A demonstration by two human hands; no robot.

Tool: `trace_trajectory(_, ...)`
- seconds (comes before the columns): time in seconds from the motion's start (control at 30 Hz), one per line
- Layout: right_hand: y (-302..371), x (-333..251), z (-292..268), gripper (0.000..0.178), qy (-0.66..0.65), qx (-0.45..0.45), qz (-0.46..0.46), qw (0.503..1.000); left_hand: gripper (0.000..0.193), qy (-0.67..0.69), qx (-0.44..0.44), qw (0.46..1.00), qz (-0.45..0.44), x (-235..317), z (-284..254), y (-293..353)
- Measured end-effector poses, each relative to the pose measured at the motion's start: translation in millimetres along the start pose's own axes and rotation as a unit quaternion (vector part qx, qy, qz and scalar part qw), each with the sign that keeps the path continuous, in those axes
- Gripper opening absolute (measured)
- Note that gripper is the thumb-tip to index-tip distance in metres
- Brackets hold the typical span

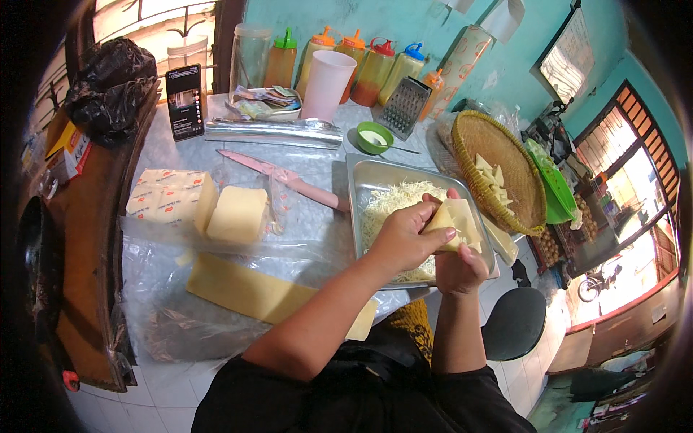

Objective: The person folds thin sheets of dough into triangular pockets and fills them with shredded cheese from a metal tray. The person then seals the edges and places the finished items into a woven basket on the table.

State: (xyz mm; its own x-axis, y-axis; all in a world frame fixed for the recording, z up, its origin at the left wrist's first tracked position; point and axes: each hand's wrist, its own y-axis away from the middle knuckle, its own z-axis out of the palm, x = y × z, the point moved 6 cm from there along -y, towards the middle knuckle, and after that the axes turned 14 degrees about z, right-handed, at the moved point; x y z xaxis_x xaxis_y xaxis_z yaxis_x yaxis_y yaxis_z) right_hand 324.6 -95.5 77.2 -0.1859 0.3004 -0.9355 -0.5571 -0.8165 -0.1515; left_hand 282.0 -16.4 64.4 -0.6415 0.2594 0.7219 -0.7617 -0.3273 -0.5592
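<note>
A pale, partly folded dough sheet (463,220) is held between the left grip (406,232) and the right grip (460,273). Beneath both grips, pale shreds (382,209) are held in a metal tray (382,169). Left of them, a pink knife (307,189) is laid on the counter (317,160).

Both arms bare below dark sleeves. Left arm (317,310) slants up and rightward, elbow bent; left hand (406,234) back-up, thumb (439,238) stretched right, fingers curled in a grip. Right arm (462,325) nearly upright; right hand (462,273) cupped, partly hidden, thumb raised. Hands close together.
</note>
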Motion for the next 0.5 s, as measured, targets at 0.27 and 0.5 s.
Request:
trace_trajectory(0.27,14,8,-19,0.060,0.060,0.147,-0.018,0.987,0.014,0.026,0.046,0.996,-0.079,-14,-7,3)
trace_trajectory(0.5,16,6,-20,0.050,0.048,0.143,-0.072,0.986,0.013,-0.125,0.009,0.990,-0.062,-14,-11,1)
